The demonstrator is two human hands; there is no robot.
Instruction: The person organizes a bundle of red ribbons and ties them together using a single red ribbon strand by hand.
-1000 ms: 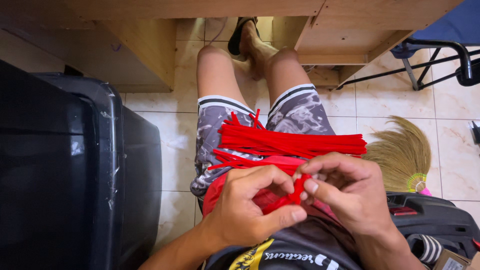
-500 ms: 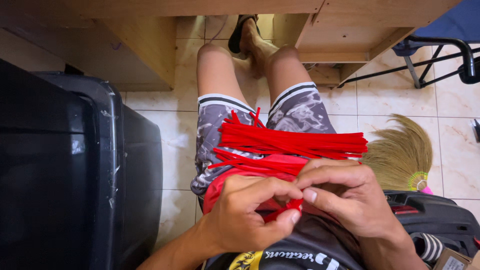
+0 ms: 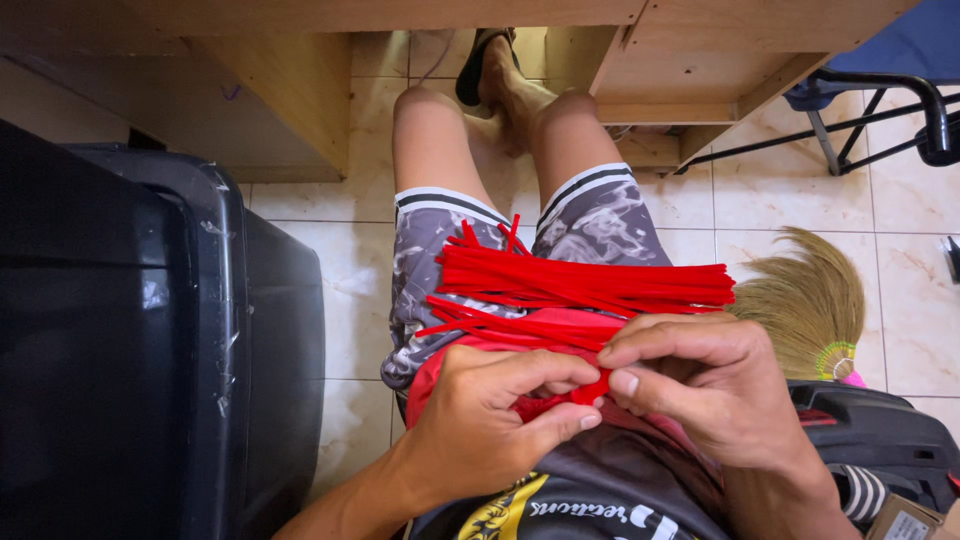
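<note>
We pinch a small red strip piece (image 3: 590, 388) between the fingertips of both hands, just below the bundle of red strips (image 3: 590, 285) lying across our lap. Since a second ago our left hand (image 3: 490, 425) and right hand (image 3: 715, 395) have drawn closer, both grips now closed on that piece. The straw broom (image 3: 805, 310) lies on the floor right of the bundle.

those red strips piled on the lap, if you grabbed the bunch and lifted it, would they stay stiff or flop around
The red strips look thin and long, so they would probably sag and splay. Some ends already stick out at angles, so a few may slip loose. The piece between the left hand and right hand seems pliable.
</note>
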